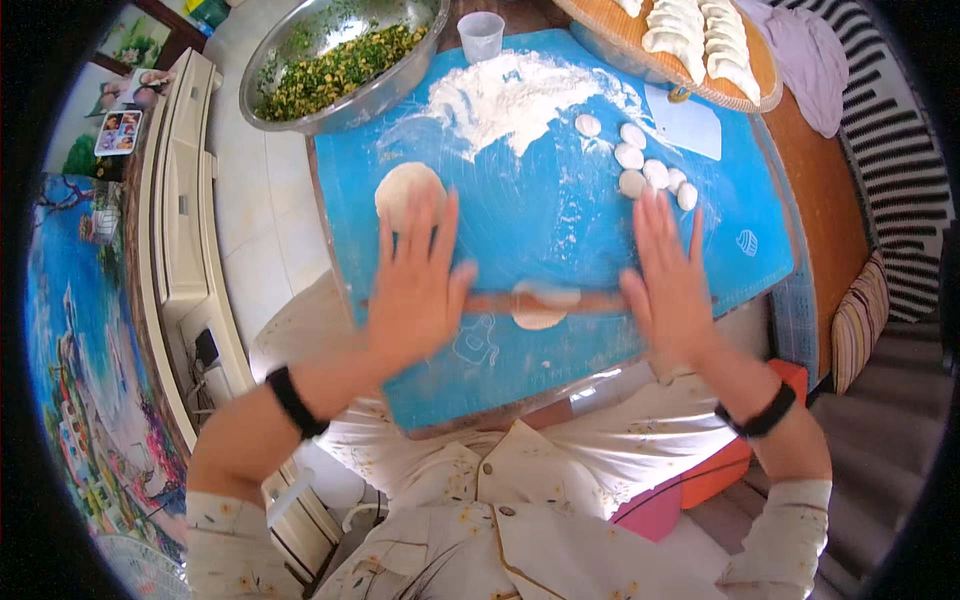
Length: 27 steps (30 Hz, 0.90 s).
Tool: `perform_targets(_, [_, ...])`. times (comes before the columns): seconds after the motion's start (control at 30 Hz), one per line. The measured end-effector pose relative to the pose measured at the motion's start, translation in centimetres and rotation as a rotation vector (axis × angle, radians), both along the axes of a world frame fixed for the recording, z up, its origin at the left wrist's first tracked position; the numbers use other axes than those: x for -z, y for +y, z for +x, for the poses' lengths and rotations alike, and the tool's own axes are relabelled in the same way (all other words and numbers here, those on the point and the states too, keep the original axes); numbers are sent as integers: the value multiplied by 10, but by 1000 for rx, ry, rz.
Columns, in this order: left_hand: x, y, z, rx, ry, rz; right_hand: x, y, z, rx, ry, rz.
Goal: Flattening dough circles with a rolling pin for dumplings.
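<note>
My left hand (418, 289) and my right hand (673, 285) lie flat, fingers stretched out, over the two ends of a thin wooden rolling pin (604, 302). Both hands are blurred. Between them the pin crosses a small round dough wrapper (540, 321) on a blue silicone mat (517, 225). My left fingertips overlap the near edge of a larger pale round of flat dough (397, 184); whether it is one sheet or a stack, I cannot tell. Just beyond my right fingertips sit several small floured dough pieces (630, 156).
Loose flour (510, 101) covers the mat's far part. A steel bowl (337, 120) of chopped green filling stands far left, beside a plastic cup (481, 37). Far right, a round tray (611, 26) carries rows of dumplings (675, 45), near a white dough scraper (694, 131).
</note>
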<state>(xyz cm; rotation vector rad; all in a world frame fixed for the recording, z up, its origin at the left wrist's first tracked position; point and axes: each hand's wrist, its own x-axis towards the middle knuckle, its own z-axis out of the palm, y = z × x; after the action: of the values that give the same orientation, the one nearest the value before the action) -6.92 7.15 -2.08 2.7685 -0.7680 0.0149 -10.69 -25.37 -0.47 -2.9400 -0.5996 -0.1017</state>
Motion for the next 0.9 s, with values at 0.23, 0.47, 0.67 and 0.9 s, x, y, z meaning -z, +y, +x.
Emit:
perform_targets(0.23, [1, 1, -9, -21, -54, -82, 8, -6, -14, -19, 31, 82])
perform_targets(0.47, [3, -8, 34, -71, -135, -42, 13, -3, 30, 137, -95, 34])
perform_targets(0.67, [-1, 3, -12, 40, 28, -66, 9, -10, -30, -70, 118, 29])
perform_targets(0.9, [9, 3, -2, 10, -29, -37, 16, -9, -25, 51, 7, 33])
